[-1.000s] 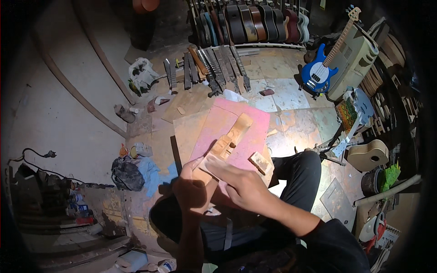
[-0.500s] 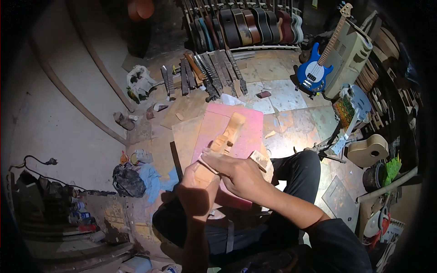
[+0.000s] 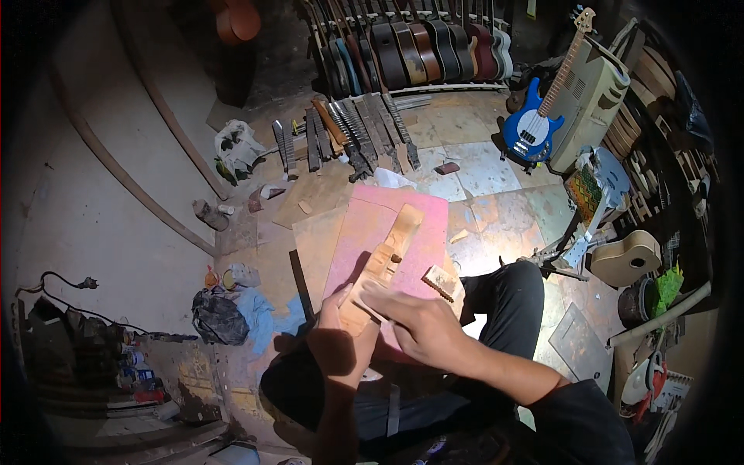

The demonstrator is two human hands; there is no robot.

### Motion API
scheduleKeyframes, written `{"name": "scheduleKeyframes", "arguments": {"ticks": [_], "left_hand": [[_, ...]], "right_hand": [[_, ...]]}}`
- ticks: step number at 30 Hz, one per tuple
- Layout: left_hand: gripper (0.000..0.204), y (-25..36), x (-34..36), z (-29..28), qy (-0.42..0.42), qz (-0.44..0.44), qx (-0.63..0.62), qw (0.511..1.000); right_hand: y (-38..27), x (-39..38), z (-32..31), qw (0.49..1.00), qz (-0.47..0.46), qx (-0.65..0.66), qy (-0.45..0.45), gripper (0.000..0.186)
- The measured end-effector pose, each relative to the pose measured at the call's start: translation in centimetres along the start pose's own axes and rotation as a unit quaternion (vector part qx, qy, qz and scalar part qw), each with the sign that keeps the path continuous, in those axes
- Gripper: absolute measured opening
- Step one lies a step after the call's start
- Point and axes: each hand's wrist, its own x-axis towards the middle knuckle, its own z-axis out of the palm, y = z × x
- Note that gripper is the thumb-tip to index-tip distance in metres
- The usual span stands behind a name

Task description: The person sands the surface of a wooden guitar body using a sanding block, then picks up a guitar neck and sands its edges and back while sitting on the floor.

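Note:
A long piece of pale carved wood [image 3: 404, 226], stepped and notched with a dark spot near its middle, slants over my lap. My left hand [image 3: 339, 339] is wrapped round its near end, with the palm partly in shadow. My right hand [image 3: 425, 327] presses on the wood's upper face, its fingers together over a thin flat piece whose pale edge shows beneath them; its kind is hidden. Beneath the wood lies a pink board [image 3: 360, 217]. To the right of my fingers, a small pale block with a dark toothed edge [image 3: 440, 282] rests by the board.
Several long dark metal files or rasps [image 3: 360, 132] lie ahead on the floor. A blue bass guitar [image 3: 533, 128] stands at the right, near an unfinished guitar body [image 3: 626, 258]. A row of guitars [image 3: 434, 50] lines the back. Plastic bags [image 3: 221, 314] lie left of my knees.
My right hand has slid back toward me along the wood, uncovering more of its notched middle. My left hand keeps its hold on the near end. The whole view has shifted slightly.

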Motion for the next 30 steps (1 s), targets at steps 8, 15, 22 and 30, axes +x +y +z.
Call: {"name": "scheduleKeyframes", "arguments": {"ticks": [8, 15, 22, 30], "left_hand": [[0.049, -0.1, -0.1, -0.1, 0.005, 0.012, 0.009, 1.0], [0.048, 0.8, 0.0, 0.0, -0.03, -0.036, -0.02, 0.999], [0.054, -0.7, -0.4, 0.9, -0.015, -0.019, 0.045, 0.999], [0.055, 1.2, 0.1, 0.6, 0.007, 0.0, 0.057, 0.998]], "right_hand": [[-0.6, -0.8, -0.5, 0.999, 0.007, 0.035, -0.016, 0.059], [0.0, -0.3, -1.2, 0.998, 0.011, 0.044, -0.041, 0.059], [0.4, 2.4, 0.1, 0.999, -0.002, 0.016, -0.03, 0.06], [1.1, 2.9, -0.1, 0.999, -0.01, 0.016, -0.041, 0.059]]}}
